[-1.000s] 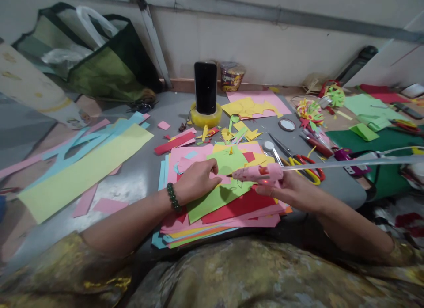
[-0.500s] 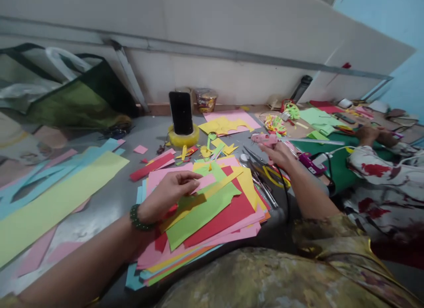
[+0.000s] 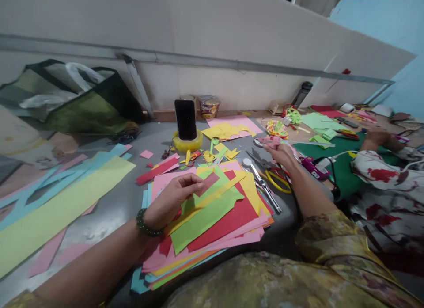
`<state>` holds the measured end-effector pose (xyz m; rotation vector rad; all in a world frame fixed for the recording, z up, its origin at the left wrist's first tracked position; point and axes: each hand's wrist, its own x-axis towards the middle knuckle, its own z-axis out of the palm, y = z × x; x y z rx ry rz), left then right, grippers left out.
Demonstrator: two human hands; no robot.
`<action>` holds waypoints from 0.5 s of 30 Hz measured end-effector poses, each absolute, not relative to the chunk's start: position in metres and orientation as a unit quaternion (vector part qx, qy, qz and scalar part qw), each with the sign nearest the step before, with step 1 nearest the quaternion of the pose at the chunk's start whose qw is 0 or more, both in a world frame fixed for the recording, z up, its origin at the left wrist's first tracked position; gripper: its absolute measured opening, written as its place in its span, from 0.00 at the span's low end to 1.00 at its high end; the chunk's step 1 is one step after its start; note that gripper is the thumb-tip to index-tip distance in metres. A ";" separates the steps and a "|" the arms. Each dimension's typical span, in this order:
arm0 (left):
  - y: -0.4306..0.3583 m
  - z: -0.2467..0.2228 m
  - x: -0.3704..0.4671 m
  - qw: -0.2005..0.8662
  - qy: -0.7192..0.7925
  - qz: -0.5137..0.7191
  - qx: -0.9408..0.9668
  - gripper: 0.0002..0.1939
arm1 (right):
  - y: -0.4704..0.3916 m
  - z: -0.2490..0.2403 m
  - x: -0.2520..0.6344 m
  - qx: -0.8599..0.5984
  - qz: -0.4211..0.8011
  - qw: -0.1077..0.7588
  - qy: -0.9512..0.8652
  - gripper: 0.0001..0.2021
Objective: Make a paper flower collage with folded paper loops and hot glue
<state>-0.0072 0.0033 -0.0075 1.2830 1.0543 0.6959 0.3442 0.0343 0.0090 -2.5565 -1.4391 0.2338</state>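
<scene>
My left hand (image 3: 179, 197), a green bead bracelet at its wrist, pinches a small pink paper piece (image 3: 209, 182) between thumb and fingers. It hovers over a stack of coloured paper (image 3: 228, 224), where a green sheet (image 3: 205, 219) and a thin yellow strip (image 3: 212, 197) lie on top. My right hand (image 3: 283, 157) is wrapped around a pink glue gun (image 3: 270, 141), its nozzle toward the left; a long pale glue stick (image 3: 313, 144) juts out behind. Under that hand lie scissors with yellow handles (image 3: 277, 182) and a metal compass-like tool (image 3: 265, 184).
A phone (image 3: 186, 119) stands in a yellow tape roll (image 3: 187, 142). Yellow paper scraps (image 3: 228, 131) lie behind the stack, long paper strips (image 3: 69, 197) at left. A green bag (image 3: 89, 104) stands back left. On the right, another person's hands (image 3: 377, 140) rest near a purple power strip (image 3: 316, 169).
The view has shifted slightly, so everything sits lower and a little to the right. The pink piece in my left hand has tilted and looks darker. My right hand still grips the glue gun.
</scene>
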 end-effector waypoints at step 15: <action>-0.002 -0.002 -0.002 0.627 0.457 0.319 0.544 0.17 | 0.030 0.001 0.364 -0.879 0.085 0.085 -0.462 0.23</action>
